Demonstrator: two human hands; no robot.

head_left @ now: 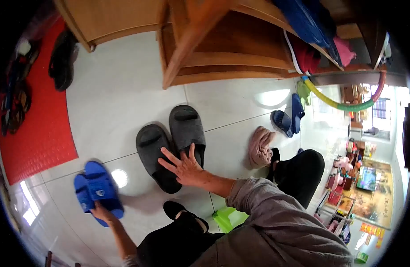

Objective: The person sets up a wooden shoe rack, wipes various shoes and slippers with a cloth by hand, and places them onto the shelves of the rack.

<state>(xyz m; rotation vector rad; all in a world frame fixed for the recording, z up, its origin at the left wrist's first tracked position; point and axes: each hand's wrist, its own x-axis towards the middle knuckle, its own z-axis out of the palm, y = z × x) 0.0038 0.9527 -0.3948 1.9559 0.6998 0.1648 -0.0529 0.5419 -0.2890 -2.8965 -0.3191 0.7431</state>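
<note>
"Grey slippers [152, 144], a pair, lie side by side on the pale tiled floor [120, 89], right under the spread right hand [185, 171]. Does that hand grip them?"

"Its fingers are splayed apart over both of them. How firmly they press, I cannot tell."

"And the left hand [102, 213]?"

"Its fingers are clamped on the blue slippers [102, 191], which overlap each other; the fingertips are partly hidden there."

"What else is around?"

"On the blue pair's far side, a red mat [40, 138] with dark footwear [22, 95] on it. Across from that, a crumpled pink cloth [260, 149] lies on the floor, with navy slippers [296, 115] near it."

"Anything past the grey toes?"

"A wooden rack [231, 60], and a red shoe [302, 55] up on it. Nearer the person, a bright green object [231, 218] shows, partly covered by the sleeve [267, 200]."
</note>
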